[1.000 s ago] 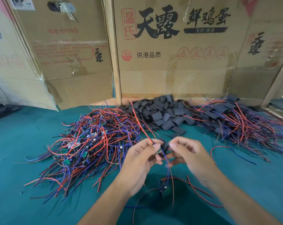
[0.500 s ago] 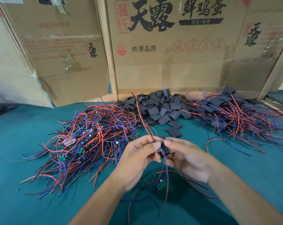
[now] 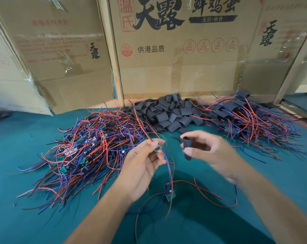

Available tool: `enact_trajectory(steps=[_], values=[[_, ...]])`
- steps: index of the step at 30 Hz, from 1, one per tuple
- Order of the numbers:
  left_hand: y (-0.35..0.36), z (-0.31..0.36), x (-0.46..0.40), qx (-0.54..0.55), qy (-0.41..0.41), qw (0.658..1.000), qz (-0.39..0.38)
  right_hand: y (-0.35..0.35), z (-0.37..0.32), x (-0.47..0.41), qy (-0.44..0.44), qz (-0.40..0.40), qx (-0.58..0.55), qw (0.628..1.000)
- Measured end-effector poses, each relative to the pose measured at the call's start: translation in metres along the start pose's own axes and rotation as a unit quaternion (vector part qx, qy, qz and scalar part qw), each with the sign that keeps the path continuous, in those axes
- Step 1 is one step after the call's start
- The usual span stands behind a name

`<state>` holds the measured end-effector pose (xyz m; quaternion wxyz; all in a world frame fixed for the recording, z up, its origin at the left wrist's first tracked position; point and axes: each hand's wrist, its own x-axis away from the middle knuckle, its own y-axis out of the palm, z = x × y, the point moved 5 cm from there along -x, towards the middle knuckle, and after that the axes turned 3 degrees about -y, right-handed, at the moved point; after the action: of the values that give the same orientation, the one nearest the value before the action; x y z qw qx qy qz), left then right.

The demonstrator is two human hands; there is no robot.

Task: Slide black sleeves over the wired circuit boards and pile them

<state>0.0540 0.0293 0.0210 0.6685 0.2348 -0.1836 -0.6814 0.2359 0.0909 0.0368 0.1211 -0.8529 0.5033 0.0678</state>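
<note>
Pinching a small green circuit board (image 3: 157, 149) by its red and blue wires, the left hand (image 3: 142, 166) is holding it upright above the teal table (image 3: 22, 217), while the right hand (image 3: 207, 150) is gripping one black sleeve (image 3: 186, 147) between thumb and fingertips just beside it, not yet slid on. Nearest the camera, a second wired board (image 3: 170, 195) is lying bare on the cloth. Farther out, a large tangle of unsleeved boards (image 3: 89, 148) is waiting at left, loose sleeves (image 3: 168, 115) are heaped in the middle, and a finished pile (image 3: 246, 117) is growing at right. Judging by the heaps, a good share is done, but plenty is remaining. Cardboard boxes (image 3: 181, 50) are standing behind.
</note>
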Motion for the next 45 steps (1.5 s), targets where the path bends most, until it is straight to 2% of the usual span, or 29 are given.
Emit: enact_trajectory(steps=[2, 4, 8, 13, 17, 26, 34, 45], values=[[-0.009, 0.01, -0.003, 0.027, 0.021, 0.999, 0.037, 0.004, 0.005, 0.002, 0.009, -0.055, 0.108, 0.993], [-0.017, 0.02, -0.004, 0.026, 0.041, 0.997, 0.063, 0.011, 0.008, 0.004, 0.023, -0.101, 0.133, 0.986], [-0.023, 0.036, -0.003, 0.032, 0.073, 0.993, 0.083, 0.037, 0.014, 0.014, 0.045, -0.2, 0.098, 0.974], [-0.023, 0.052, 0.0, 0.092, 0.086, 0.988, 0.091, 0.065, 0.015, 0.022, 0.049, -0.238, 0.03, 0.97], [-0.02, 0.058, 0.004, 0.134, 0.085, 0.984, 0.078, 0.073, 0.012, 0.024, 0.035, -0.223, 0.01, 0.974], [-0.017, 0.053, 0.005, 0.191, 0.053, 0.979, 0.052, 0.082, 0.007, 0.025, -0.031, -0.153, 0.07, 0.985], [-0.024, 0.051, 0.003, 0.206, 0.061, 0.974, 0.078, 0.066, 0.001, 0.021, -0.059, -0.103, 0.186, 0.975], [-0.031, 0.049, 0.001, 0.201, 0.064, 0.972, 0.101, 0.062, 0.001, 0.019, -0.077, -0.086, 0.207, 0.971]])
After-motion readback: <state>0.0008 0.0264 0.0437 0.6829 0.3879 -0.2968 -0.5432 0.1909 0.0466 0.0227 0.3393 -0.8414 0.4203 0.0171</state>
